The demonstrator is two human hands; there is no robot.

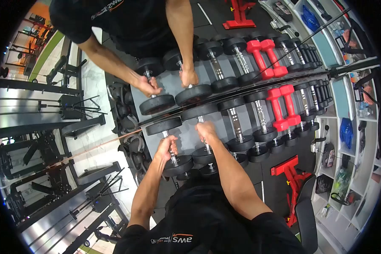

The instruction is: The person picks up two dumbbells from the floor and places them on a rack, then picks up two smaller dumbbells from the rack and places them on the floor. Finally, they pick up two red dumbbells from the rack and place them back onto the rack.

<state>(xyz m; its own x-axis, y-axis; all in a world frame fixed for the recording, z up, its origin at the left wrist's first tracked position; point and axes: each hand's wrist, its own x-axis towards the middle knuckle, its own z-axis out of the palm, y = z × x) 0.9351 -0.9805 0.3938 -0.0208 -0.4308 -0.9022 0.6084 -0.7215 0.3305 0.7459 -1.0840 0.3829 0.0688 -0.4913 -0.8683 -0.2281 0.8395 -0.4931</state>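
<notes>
My left hand (167,147) is closed round the chrome handle of the leftmost black dumbbell (164,126), fingers wrapped and thumb side up. Beside it, my right hand (205,131) grips the handle of a second black dumbbell (200,112) with larger round heads. Both dumbbells lie lengthwise away from me on the grey top of a rack (186,136), their near heads toward my body. To the right of my right hand is another black dumbbell (235,122) with a chrome handle.
Further right stand a pair of red dumbbells (283,108) and several smaller black ones. A wall mirror (211,63) behind the rack reflects me and the weights. A red stand (288,182) and white shelving (347,169) are at right, gym machines (93,194) at left.
</notes>
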